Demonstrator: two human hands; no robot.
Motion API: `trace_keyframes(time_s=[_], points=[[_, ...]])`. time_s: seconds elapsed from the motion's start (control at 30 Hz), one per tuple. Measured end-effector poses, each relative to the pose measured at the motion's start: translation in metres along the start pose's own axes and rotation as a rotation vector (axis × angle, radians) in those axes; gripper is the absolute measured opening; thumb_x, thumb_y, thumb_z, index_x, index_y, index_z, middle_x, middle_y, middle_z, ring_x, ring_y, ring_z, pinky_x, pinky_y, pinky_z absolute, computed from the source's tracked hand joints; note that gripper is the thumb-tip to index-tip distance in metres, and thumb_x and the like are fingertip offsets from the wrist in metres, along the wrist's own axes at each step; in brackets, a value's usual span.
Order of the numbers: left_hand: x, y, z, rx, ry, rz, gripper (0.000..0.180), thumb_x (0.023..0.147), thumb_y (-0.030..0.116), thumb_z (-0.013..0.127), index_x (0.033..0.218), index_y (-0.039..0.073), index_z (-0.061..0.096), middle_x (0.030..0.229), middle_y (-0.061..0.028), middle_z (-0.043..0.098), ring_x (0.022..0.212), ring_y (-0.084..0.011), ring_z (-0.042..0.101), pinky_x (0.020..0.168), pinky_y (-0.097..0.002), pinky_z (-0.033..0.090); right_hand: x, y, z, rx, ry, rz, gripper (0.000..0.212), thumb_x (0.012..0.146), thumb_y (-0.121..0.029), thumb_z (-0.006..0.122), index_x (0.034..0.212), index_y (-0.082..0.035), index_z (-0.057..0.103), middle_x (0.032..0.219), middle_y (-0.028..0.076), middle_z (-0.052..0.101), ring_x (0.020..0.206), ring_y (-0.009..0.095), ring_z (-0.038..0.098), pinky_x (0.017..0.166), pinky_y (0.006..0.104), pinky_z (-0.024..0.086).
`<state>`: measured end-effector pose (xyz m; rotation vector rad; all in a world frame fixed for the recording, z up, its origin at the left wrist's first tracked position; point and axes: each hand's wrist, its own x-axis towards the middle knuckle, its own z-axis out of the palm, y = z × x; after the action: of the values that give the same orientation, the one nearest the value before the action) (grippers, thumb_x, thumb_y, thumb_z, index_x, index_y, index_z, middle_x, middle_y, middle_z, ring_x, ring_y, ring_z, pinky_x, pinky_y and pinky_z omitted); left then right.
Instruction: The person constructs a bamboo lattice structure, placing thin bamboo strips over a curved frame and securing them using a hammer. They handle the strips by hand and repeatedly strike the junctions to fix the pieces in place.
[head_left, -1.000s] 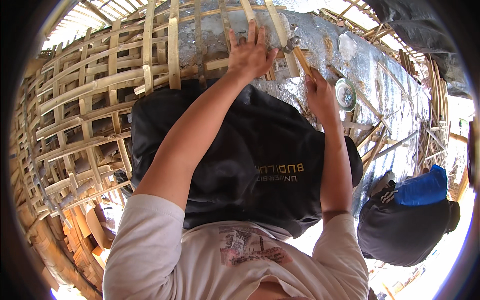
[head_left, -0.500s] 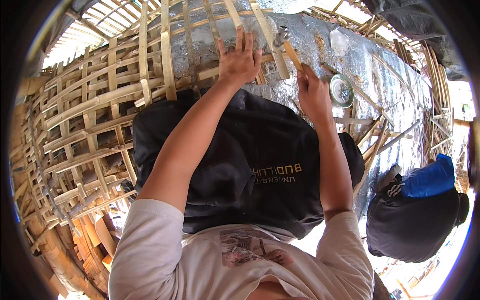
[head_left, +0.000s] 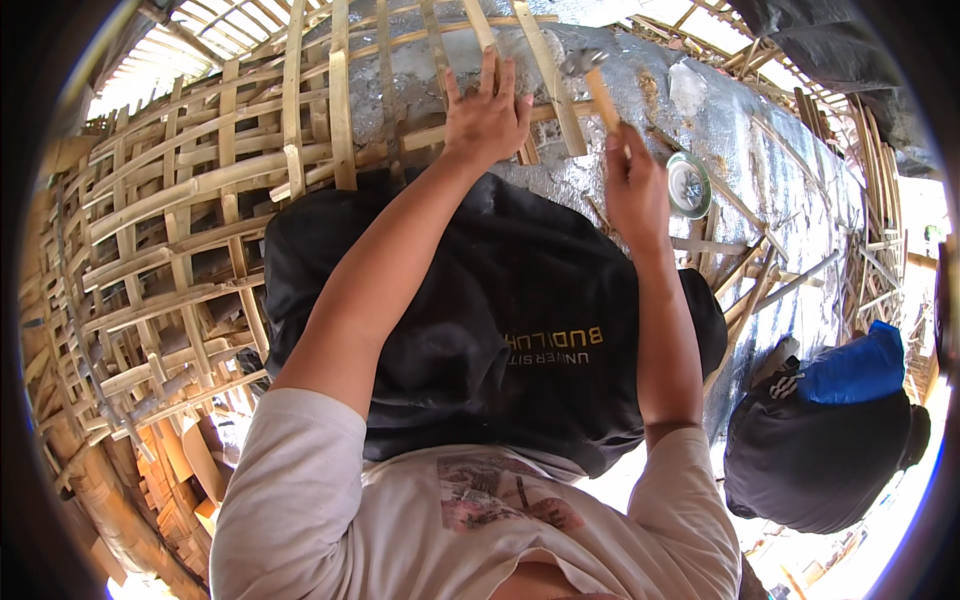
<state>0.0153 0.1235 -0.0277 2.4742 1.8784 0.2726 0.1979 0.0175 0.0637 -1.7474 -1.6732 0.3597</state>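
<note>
My left hand [head_left: 487,118] presses down with fingers spread across the bamboo strips [head_left: 490,30] at the top middle. In my right hand [head_left: 637,190] is a hammer [head_left: 602,98], gripped by its wooden handle, its metal head blurred by motion near the end of a slanting bamboo strip [head_left: 550,75]. Part of the woven bamboo lattice [head_left: 190,240] spreads to the left of my arms. Under the strips lies a silvery sheet [head_left: 625,75]. A small round dish with a green rim [head_left: 689,185] sits just right of my right hand; its contents are too small to name.
Black cloth [head_left: 480,300] covers my lap between the forearms. At the lower right stand a black bundle [head_left: 815,455] and a blue plastic bag [head_left: 855,365]. Loose bamboo sticks [head_left: 760,265] lie right of my right forearm. Split bamboo pieces [head_left: 175,475] are at the lower left.
The hammer and my right hand have shifted slightly right and down, the hammer head now blurred. My left hand stays pressed on the strips; the whole view has shifted a little.
</note>
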Motion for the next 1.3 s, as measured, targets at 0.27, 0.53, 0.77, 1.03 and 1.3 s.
trace_keyframes(time_s=[0.27, 0.53, 0.77, 1.03, 1.3], points=[[0.003, 0.004, -0.002, -0.052, -0.044, -0.012, 0.069, 0.103, 0.051, 0.026, 0.156, 0.008, 0.024, 0.164, -0.0170, 0.016, 0.121, -0.0353, 0.060, 0.120, -0.0611, 0.009, -0.010, 0.037, 0.024, -0.250, -0.002, -0.138, 0.015, 0.101, -0.016, 0.053, 0.110, -0.006, 0.060, 0.067, 0.022, 0.063, 0.065, 0.046, 0.063, 0.055, 0.0509, 0.046], [0.002, 0.009, -0.010, -0.027, -0.046, -0.016, 0.070, 0.103, 0.051, 0.026, 0.157, 0.007, 0.022, 0.164, -0.0173, 0.018, 0.122, -0.0357, 0.060, 0.121, -0.0588, 0.006, 0.005, -0.016, -0.007, 0.046, 0.186, -0.045, 0.012, 0.100, -0.011, 0.054, 0.105, -0.003, 0.060, 0.060, 0.020, 0.059, 0.053, 0.041, 0.060, 0.048, 0.0448, 0.044], [0.002, 0.007, -0.003, -0.011, -0.078, -0.033, 0.070, 0.102, 0.051, 0.028, 0.157, 0.008, 0.021, 0.164, -0.0161, 0.016, 0.120, -0.0350, 0.062, 0.121, -0.0590, 0.007, 0.000, 0.018, 0.013, -0.248, -0.124, -0.001, 0.017, 0.098, -0.019, 0.054, 0.102, -0.004, 0.060, 0.076, 0.027, 0.066, 0.075, 0.051, 0.064, 0.070, 0.0597, 0.050], [0.005, 0.005, -0.009, 0.000, -0.018, -0.021, 0.071, 0.102, 0.052, 0.030, 0.156, 0.007, 0.023, 0.164, -0.0157, 0.019, 0.121, -0.0350, 0.061, 0.121, -0.0602, 0.007, 0.005, -0.004, 0.004, -0.131, 0.041, 0.013, 0.019, 0.101, -0.021, 0.049, 0.101, -0.003, 0.056, 0.067, 0.026, 0.063, 0.070, 0.050, 0.064, 0.062, 0.0588, 0.051], [0.005, 0.007, -0.008, -0.001, -0.139, -0.041, 0.073, 0.102, 0.054, 0.027, 0.158, 0.008, 0.019, 0.166, -0.0147, 0.013, 0.124, -0.0362, 0.059, 0.121, -0.0599, 0.005, 0.009, -0.005, -0.003, -0.153, 0.016, 0.030, 0.017, 0.099, -0.020, 0.053, 0.105, -0.004, 0.053, 0.069, 0.028, 0.064, 0.068, 0.051, 0.063, 0.061, 0.0606, 0.050]])
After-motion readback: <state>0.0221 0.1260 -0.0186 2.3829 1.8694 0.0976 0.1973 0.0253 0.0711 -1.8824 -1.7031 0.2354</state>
